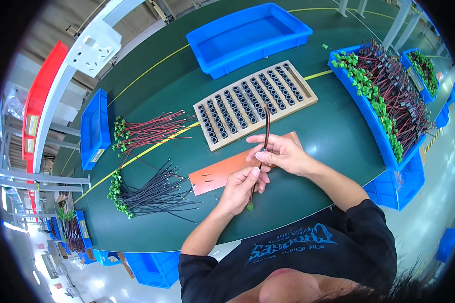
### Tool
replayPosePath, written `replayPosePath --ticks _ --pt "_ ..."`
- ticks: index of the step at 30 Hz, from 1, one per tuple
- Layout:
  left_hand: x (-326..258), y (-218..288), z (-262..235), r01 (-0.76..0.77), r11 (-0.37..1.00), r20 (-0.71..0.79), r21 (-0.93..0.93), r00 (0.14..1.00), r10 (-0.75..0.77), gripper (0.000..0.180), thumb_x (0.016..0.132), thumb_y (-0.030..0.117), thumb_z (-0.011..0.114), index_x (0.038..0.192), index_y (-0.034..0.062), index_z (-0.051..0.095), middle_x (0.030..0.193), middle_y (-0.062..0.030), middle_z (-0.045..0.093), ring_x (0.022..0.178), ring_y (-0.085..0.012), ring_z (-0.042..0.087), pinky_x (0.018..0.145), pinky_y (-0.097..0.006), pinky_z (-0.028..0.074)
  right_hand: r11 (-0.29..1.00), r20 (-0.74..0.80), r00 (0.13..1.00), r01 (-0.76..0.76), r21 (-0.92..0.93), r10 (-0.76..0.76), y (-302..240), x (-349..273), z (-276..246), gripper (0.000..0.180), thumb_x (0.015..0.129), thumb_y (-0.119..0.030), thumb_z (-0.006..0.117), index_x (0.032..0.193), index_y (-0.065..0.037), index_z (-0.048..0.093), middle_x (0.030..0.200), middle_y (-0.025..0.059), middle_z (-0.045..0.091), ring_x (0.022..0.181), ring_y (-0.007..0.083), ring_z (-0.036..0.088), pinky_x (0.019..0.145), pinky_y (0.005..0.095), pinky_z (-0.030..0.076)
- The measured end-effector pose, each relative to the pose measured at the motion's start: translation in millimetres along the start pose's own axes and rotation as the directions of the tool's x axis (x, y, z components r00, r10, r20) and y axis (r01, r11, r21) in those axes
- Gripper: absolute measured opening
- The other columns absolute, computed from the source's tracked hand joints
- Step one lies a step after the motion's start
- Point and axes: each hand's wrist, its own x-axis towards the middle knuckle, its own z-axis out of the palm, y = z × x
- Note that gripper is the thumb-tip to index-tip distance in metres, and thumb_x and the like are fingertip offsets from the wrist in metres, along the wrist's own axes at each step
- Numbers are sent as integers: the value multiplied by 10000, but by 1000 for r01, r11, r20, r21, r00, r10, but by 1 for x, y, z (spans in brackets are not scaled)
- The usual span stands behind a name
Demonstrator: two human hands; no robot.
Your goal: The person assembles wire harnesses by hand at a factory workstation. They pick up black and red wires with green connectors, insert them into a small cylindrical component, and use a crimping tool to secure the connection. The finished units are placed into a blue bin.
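A thin red and black wire lead (267, 121) runs upright between my hands, its loose ends up and a green connector (250, 206) hanging at the bottom. My left hand (240, 188) pinches the lead's lower part. Just above, my right hand (283, 154) grips it between thumb and fingers, some fingers stretched out; a small dark part shows at the pinch. Beneath my hands lies an orange board (215, 174) with a few small dark marks or bits on it. Beyond it sits a wooden-framed rack (207, 146) holding rows of black round pieces.
To the left lie a bundle of red wires (151, 129) and a bundle of black wires (151, 194), both with green connectors. A blue tray (247, 53) stands at the back, a smaller blue bin (103, 131) at far left. Another blue bin (387, 146) at right is heaped with wired leads.
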Motion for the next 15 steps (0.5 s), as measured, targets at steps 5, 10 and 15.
replayPosePath --ticks 5,10,15 --pt "4 -8 -6 90 990 40 -112 996 -86 290 1096 221 603 1212 -27 700 931 -91 706 714 -132 601 673 -269 498 958 47 986 -164 234 157 4 -4 -14 449 1062 -119 644 1480 -16 518 1204 122 695 1035 150 680 878 313 601" --pt "2 -17 -11 86 993 17 86 996 -88 262 1092 194 611 1233 -11 693 864 -90 716 612 -99 575 557 -239 457 992 -13 992 -122 4 122 12 -4 -8 325 1073 -140 631 1366 -1 605 1144 91 715 1016 120 681 859 284 589" --pt "-7 -19 1 110 980 15 164 993 -114 249 1096 178 600 1202 -28 694 881 -125 732 539 -105 555 493 -245 425 978 -113 972 -209 -7 207 -9 -2 -13 317 1128 -298 535 1219 -25 668 956 66 748 759 58 636 642 209 503"
